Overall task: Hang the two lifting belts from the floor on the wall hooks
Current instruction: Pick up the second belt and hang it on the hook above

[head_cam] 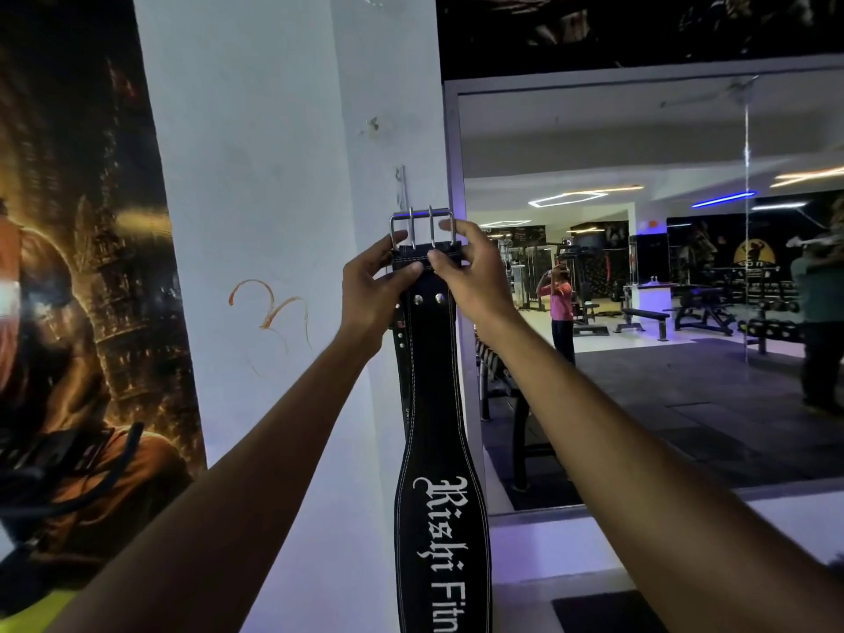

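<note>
A black lifting belt [434, 404] with white stitching and white lettering hangs straight down against the white pillar. Its steel double-prong buckle [422, 230] is at the top. My left hand [374, 290] grips the belt's top end from the left, and my right hand [470, 271] pinches it from the right, just under the buckle. A thin metal wall hook [402, 187] is fixed to the pillar directly above the buckle, a little apart from it. A second dark belt edge with rivets [401, 340] shows behind the first, mostly hidden.
The white pillar [274, 221] stands ahead with an orange scribble on it. A dark poster [77, 267] covers the wall on the left. On the right, a large mirror [662, 290] reflects gym benches, machines and people. A white ledge runs below the mirror.
</note>
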